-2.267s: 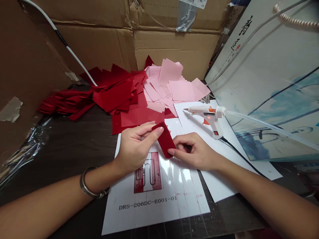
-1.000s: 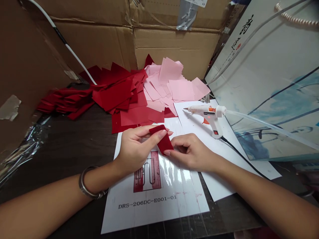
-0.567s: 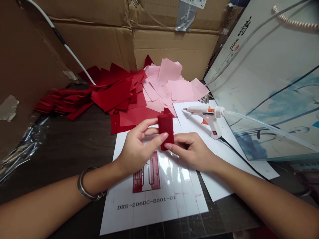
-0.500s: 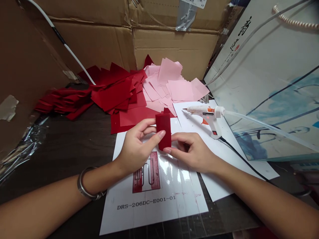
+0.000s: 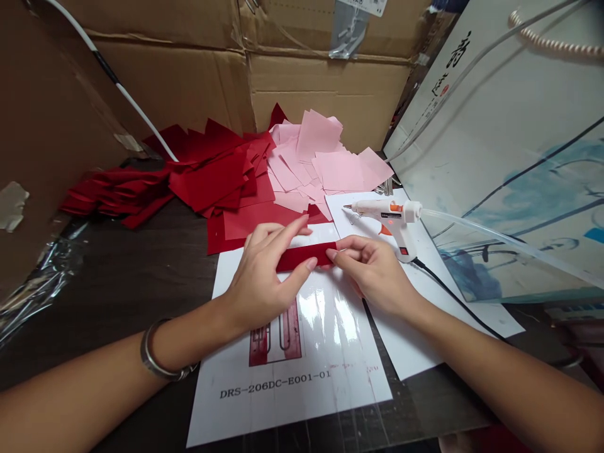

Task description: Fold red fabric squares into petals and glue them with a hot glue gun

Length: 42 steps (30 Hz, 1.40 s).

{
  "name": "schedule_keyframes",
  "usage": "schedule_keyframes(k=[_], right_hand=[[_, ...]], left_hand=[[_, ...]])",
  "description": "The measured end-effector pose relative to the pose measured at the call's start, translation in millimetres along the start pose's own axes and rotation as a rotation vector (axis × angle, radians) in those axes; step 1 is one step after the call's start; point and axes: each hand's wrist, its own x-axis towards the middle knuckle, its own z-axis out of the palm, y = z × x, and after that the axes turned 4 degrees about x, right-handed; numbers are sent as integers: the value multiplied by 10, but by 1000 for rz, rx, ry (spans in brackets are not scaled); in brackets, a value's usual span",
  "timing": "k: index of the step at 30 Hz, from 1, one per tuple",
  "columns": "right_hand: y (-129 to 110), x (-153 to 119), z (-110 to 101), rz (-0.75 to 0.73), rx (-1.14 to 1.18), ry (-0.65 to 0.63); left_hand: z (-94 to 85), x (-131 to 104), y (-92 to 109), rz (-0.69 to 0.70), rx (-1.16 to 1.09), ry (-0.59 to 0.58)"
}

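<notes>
A folded strip of red fabric (image 5: pixel 309 254) lies level between my hands, just above the printed white sheet. Its left end sits in the crook of my left hand (image 5: pixel 271 267), whose thumb rests along the lower edge while the fingers reach out above the strip. The thumb and fingers of my right hand (image 5: pixel 368 267) pinch the right end. Beneath my hands, the glossy printed sheet (image 5: pixel 292 409) shows a dark red picture with outlined shapes, partly covered by my left hand, and a printed code.
Loose red pieces (image 5: pixel 212 179) and pink pieces (image 5: pixel 321 135) are heaped at the back. A white glue gun (image 5: pixel 399 220) with a clear glue stick and black cord rests on another white sheet (image 5: pixel 410 327) at right. Cardboard (image 5: pixel 325 85) walls the rear; a painted box (image 5: pixel 509 189) stands right.
The red strip has turned from upright to lying sideways. My right hand has moved up to its right end, and my left fingers have straightened out over it.
</notes>
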Motion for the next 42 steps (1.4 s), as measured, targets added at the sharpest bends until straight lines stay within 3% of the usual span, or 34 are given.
schedule_keyframes(k=[5, 9, 14, 15, 20, 23, 26, 31, 34, 38, 42], right_hand=[[-15, -7, 3, 58, -185, -107], [-41, -82, 30, 7, -430, 1], [-160, -335, -105, -1, -504, 50], [-159, -396, -169, -38, -542, 79], [72, -609, -558, -252, -877, 481], [197, -588, -732, -184, -851, 562], [156, -438, -824, -122, -744, 521], [-58, -44, -853, -124, -703, 342], [-78, 103, -815, -135, -744, 346], [-34, 70, -754, -200, -719, 394], [-76, -141, -738, -236, -637, 241]], left_hand=[[30, -20, -8, 205, 309, -36], [44, -43, -45, 249, 381, -120], [36, -43, -46, 286, 368, -134], [39, -40, -42, 301, 359, -133], [84, -5, -48, 302, 279, -143], [103, 9, -69, 253, 233, -179], [102, 14, -84, 211, 193, -211], [90, 25, -92, 197, 153, -215], [82, 30, -93, 188, 155, -222], [75, 31, -104, 160, 142, -232], [70, 32, -111, 143, 133, -216]])
